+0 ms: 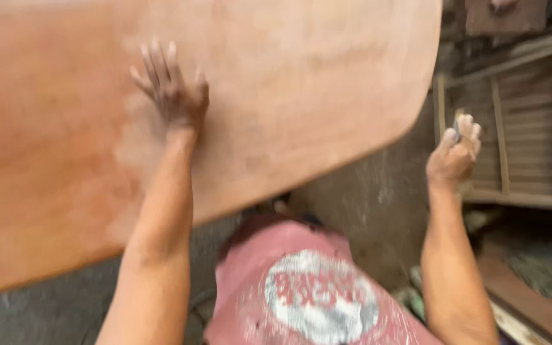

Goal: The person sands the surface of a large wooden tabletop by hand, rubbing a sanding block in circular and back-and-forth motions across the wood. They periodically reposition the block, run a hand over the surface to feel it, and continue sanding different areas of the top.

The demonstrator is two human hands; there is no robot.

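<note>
The left hand (172, 89) lies flat, fingers spread, on the dusty reddish wooden tabletop (301, 83), whose long axis runs left to right. The right hand (455, 150), off the rounded edge, is curled around a small sanding block (459, 122), blurred.

Woodworking shop: big sanded wood panel (301, 83), slatted frames (531, 128), dusty floor (365, 198).
</note>
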